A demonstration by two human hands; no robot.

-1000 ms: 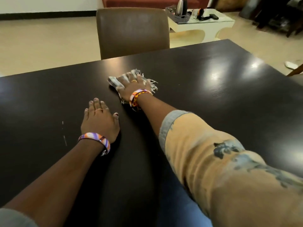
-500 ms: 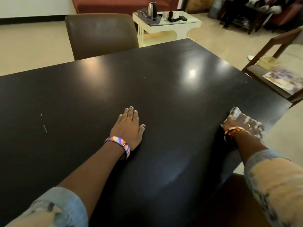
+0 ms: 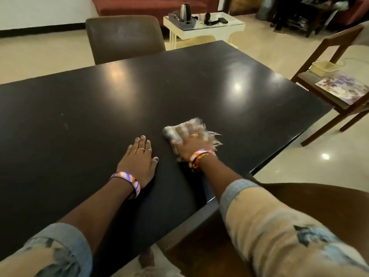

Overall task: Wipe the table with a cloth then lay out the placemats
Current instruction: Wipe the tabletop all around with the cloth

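Right hand (image 3: 192, 143) lies flat on a pale fringed cloth (image 3: 179, 130), fingers spread over it and pressing it to the dark surface (image 3: 199, 86) just right of frame centre; hand and cloth are motion-blurred, so whether the thumb tucks under an edge cannot be told. Left hand (image 3: 139, 156) rests palm-down, fingers straight and holding nothing, just beside the cloth on its left. Placemats: what looks like a purple-printed mat (image 3: 342, 89) sits on the seat of a wooden chair (image 3: 327, 50) at right of frame, beside a shallow yellowish tray (image 3: 324, 67); none on the surface yet. Judged step: wiping, mid-stroke. Risks from here: the cloth is only pressed, not visibly gripped, so a fast stroke may let it bunch or slide out from under the palm; the fringe trails loose toward the near right edge and could drag off it. The stroke runs close to the planted left hand, so a collision is possible. Faint pale marks at left of frame may get missed if strokes stay on the right half.
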